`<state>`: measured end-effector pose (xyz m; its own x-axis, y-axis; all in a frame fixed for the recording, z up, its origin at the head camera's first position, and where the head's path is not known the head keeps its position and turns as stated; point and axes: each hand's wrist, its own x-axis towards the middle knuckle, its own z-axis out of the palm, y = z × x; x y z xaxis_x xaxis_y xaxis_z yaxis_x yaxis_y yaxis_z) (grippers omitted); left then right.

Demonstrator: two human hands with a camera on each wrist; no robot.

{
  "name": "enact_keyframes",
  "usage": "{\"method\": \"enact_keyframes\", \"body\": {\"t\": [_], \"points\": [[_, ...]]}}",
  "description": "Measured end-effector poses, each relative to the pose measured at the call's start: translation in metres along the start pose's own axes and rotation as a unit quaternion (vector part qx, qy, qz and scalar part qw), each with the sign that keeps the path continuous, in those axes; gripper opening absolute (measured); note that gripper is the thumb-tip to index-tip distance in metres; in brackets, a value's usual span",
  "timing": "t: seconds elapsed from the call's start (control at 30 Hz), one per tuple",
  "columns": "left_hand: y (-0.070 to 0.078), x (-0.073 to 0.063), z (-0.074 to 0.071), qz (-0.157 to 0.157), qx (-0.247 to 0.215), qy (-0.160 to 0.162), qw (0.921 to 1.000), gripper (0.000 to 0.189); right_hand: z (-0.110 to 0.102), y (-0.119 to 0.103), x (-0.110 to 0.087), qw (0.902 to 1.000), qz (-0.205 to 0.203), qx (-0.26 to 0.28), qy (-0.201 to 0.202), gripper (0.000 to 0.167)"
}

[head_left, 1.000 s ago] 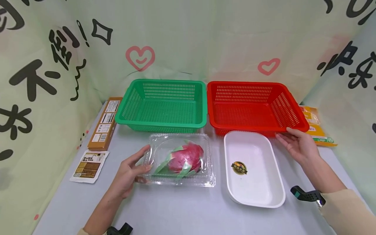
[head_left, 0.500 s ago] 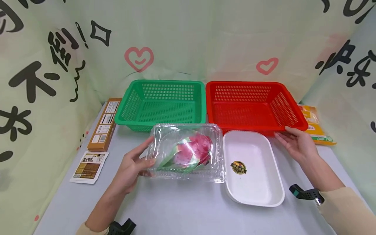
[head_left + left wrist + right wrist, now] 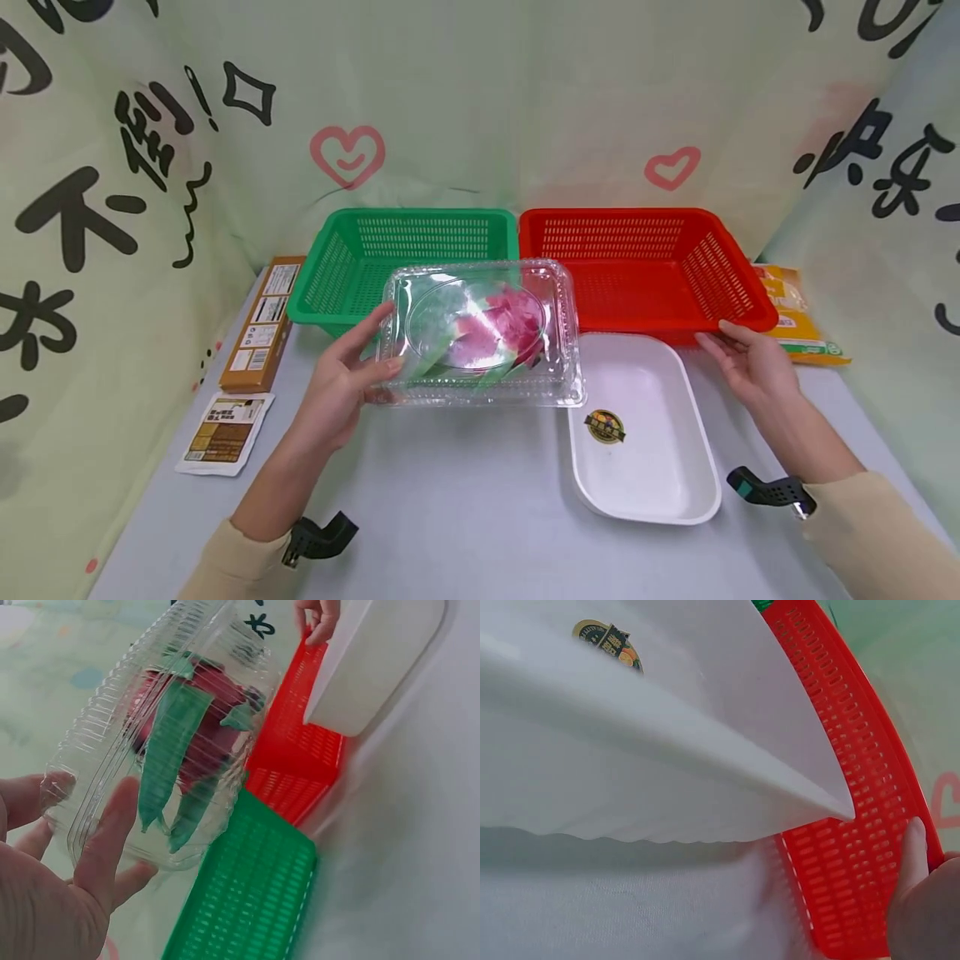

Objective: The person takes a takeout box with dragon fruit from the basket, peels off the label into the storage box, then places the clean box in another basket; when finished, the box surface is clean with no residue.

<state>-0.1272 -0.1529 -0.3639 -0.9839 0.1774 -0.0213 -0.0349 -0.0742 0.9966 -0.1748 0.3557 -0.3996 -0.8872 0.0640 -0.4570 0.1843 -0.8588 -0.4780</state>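
Observation:
My left hand (image 3: 339, 390) holds a clear plastic clamshell box (image 3: 416, 387) by its left end, thumb on the near side and fingers beyond. Inside the box lies a pink dragon fruit (image 3: 517, 321) with green scales, also showing through the plastic in the left wrist view. The box is raised off the table, overlapping the front of the green basket (image 3: 322, 312) in the head view. At the front right corner of the red basket (image 3: 645, 308), my right hand (image 3: 761, 371) grips the rim; its thumb (image 3: 913, 855) lies against the basket's wall and the other fingers are mostly hidden.
A white tray (image 3: 645, 475) with a round sticker stands before the red basket. To the left lie a long brown box (image 3: 262, 333) and a white-and-brown packet (image 3: 225, 433). A yellow bag (image 3: 798, 321) is partly behind the red basket. Printed curtains (image 3: 450, 100) surround the table.
My left hand has lifted the clamshell box with the dragon fruit off the table, up and forward toward the baskets. My right hand stays at the red basket's corner.

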Motion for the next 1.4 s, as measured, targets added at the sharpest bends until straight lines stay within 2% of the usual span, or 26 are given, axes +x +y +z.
{"method": "enact_keyframes", "body": {"t": [0.2,0.4,0.57,0.77,0.9,1.17,1.4], "points": [[0.010,0.022,0.013,-0.012,-0.022,-0.006,0.9997,0.065,0.001,0.004,-0.001,0.9998,-0.015,0.000,0.011,0.069],[0.015,0.044,0.028,-0.010,-0.034,-0.011,0.9993,0.064,0.003,0.007,-0.001,0.9997,-0.020,-0.009,0.015,0.074],[0.013,0.063,0.042,-0.009,-0.044,-0.015,0.9989,0.064,0.005,0.009,-0.002,0.9993,-0.023,-0.015,0.023,0.076],[0.009,0.085,0.060,-0.019,-0.047,-0.015,0.9986,0.064,0.007,0.009,-0.004,0.9985,-0.024,-0.030,0.038,0.079],[0.008,0.099,0.073,-0.027,-0.065,-0.016,0.9974,0.063,0.010,0.007,-0.006,0.9975,-0.027,-0.039,0.052,0.082],[0.012,0.125,0.095,-0.029,-0.087,-0.006,0.9958,0.062,0.013,0.006,-0.005,0.9948,-0.049,-0.060,0.067,0.086],[0.015,0.143,0.112,-0.040,-0.094,-0.004,0.9947,0.061,0.014,0.007,-0.004,0.9946,-0.051,-0.064,0.065,0.081]]}}
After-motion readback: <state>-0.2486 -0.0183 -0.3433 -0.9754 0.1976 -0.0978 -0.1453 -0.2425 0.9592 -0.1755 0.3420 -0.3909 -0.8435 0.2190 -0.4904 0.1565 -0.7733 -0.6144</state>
